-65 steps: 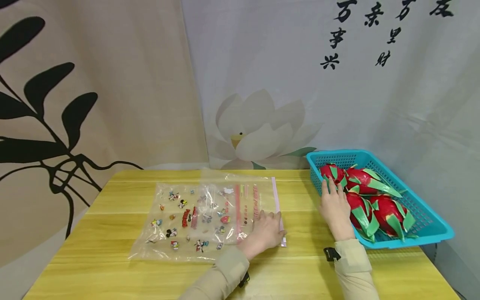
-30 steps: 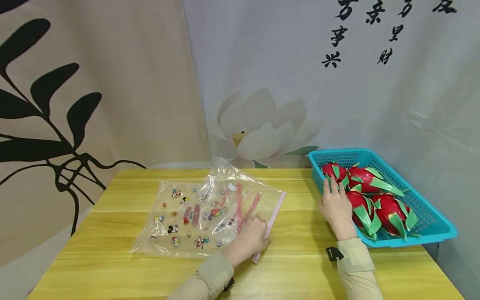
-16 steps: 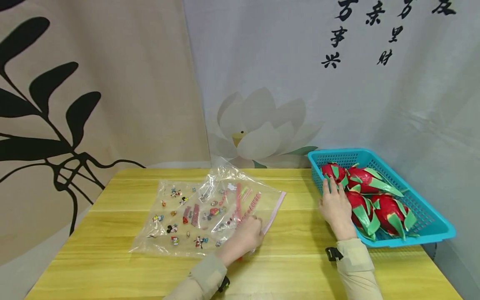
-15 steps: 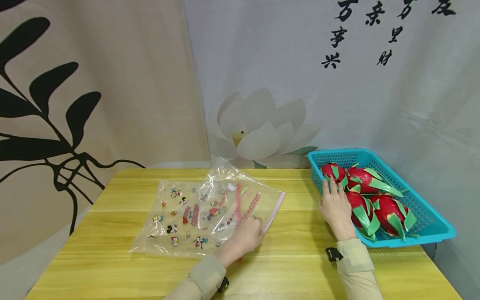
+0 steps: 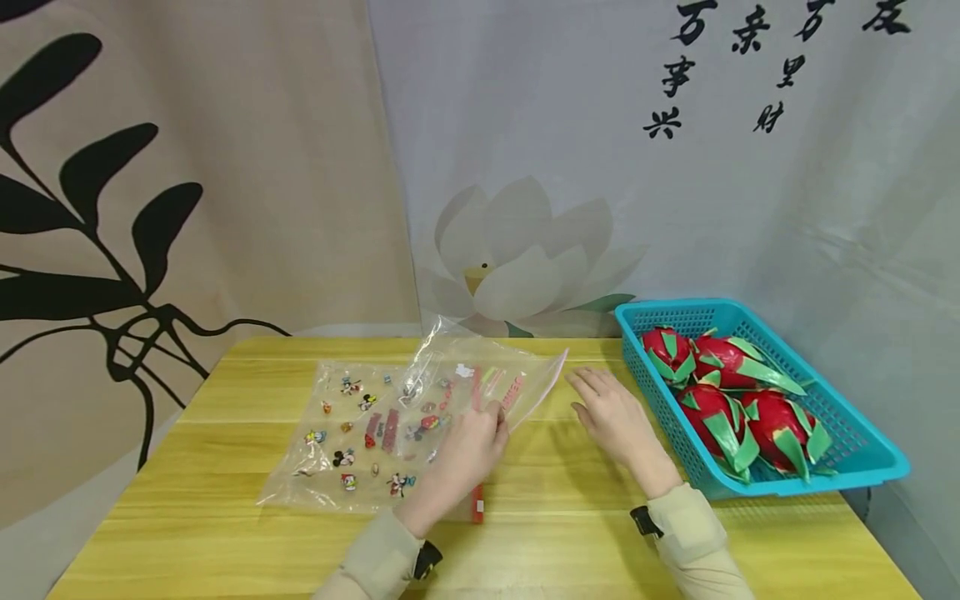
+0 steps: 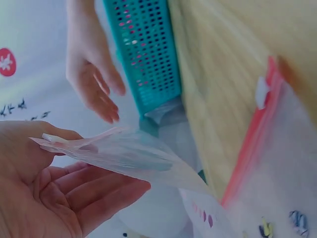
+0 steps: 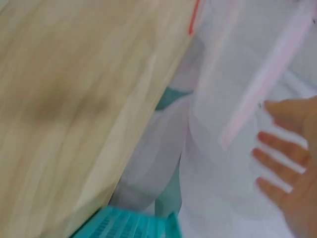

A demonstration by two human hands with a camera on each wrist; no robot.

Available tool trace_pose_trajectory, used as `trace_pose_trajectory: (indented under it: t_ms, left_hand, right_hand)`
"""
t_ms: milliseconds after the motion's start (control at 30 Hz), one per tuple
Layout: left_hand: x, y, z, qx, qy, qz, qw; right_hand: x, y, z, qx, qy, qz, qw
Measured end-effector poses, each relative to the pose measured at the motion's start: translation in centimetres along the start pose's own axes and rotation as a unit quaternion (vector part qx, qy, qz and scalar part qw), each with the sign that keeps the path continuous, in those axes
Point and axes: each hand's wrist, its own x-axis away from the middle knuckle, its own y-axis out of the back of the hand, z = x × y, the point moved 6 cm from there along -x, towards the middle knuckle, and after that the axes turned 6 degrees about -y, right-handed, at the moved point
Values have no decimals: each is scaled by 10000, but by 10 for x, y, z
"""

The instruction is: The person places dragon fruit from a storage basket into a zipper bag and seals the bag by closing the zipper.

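One clear plastic zip bag (image 5: 405, 442), printed with many small cartoon figures, lies flat on the left part of the yellow wood-grain table (image 5: 225, 550), its mouth end lifted off the wood. One person's two bare hands are at work, apart from each other. The left hand (image 5: 465, 442) pinches the raised mouth edge between thumb and fingers. The right hand (image 5: 615, 417) is near that edge but clear of it — fingers extended and slightly spread, above the table between bag and basket.

A single red zip strip (image 6: 252, 136) crosses the bag, with one small white slider (image 6: 262, 92) near its end. To the right stands one blue perforated plastic basket (image 5: 678, 320) holding four red dragon fruits (image 5: 780, 421) with long green scales. Each wrist carries one black device (image 5: 427, 560). Behind hangs one pale fabric backdrop (image 5: 285, 167) — one large white lotus and eight black characters show on it in the head view.
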Motion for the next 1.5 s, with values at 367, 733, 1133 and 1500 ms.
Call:
trace_pose_trajectory:
  t_ms: [367,733,1133,1500]
  left_hand:
    - [3,20,5,-336,301,-313,9985]
    - [5,42,6,-1048,504,-832,9897]
    - [-7,90,-1,-1588,-258,-2679,9499]
    - [-28,120,19,-682,-78,-2510,9656]
  right_hand:
    - [-3,-18,40,-269,1662,-972,9809]
    - [0,-23,53,-270,1857,-647,9801]
    - [-2,-17,79,-82,2451,-438,9685]
    - [-1,-7,99,359,2469,-20,9684]
